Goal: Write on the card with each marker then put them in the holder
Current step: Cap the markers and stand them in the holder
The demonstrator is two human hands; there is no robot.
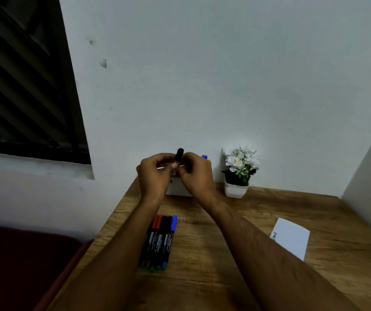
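Both my hands are raised together above the white holder (176,189) at the back of the wooden desk (225,254). My left hand (154,173) and my right hand (194,176) both grip a black marker (179,154), whose black end sticks up between the fingers. A blue marker tip (204,157) shows behind my right hand, seemingly standing in the holder. Several markers (161,240) with red, black and blue caps lie side by side on the desk. The white card (292,237) lies at the right with some writing near its left edge.
A small white pot of white flowers (239,172) stands right of the holder against the wall. A dark window (23,75) is at the upper left, a white wall panel at the far right, and a dark red seat (23,265) left of the desk.
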